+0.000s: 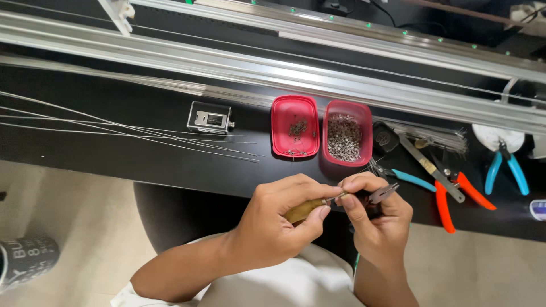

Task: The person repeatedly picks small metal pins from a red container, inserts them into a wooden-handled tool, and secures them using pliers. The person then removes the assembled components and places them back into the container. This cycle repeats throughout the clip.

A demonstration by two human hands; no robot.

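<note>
Head view: your left hand point(282, 219) grips a brown-handled tool point(304, 210), its tip meeting your right hand point(372, 213), which closes around small pliers point(382, 194). Both hover just before two red trays point(294, 108) of tiny metal parts on the black bench point(114, 156).

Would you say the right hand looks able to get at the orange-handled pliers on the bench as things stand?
Probably not at once: the right hand is busy gripping small pliers. The orange-handled pliers lie uncovered close beside it.
</note>
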